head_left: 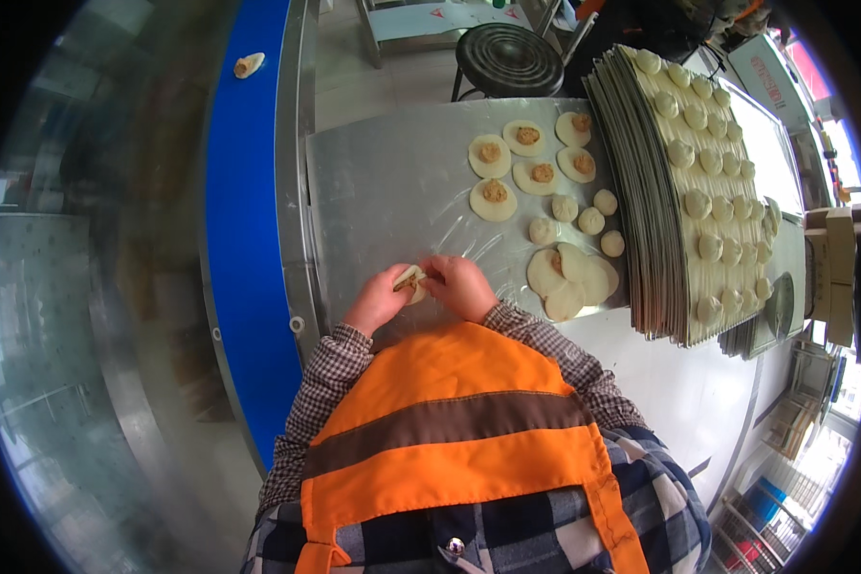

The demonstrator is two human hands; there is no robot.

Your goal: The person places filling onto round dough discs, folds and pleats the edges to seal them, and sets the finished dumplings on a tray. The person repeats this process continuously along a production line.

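A filled bun point(413, 287), its dough partly folded with brown filling showing, is held between both hands above the near edge of the metal table. My left hand point(379, 300) cups it from the left, fingers closed around the dough. From the other side, my right hand point(459, 289) pinches its rim; the fingertips are partly hidden. Beyond my right hand lie several flat dough rounds topped with filling point(489, 168). Nearer are several plain dough balls point(564, 208) and an overlapping pile of bare dough wrappers point(565, 304).
A blue conveyor belt point(244, 191) runs along the left, carrying one filled bun point(249, 65) at its far end. On the right rises a tall stack of trays point(641, 210), rows of shaped buns on top. A round black stool point(509, 59) stands behind the metal table point(383, 191).
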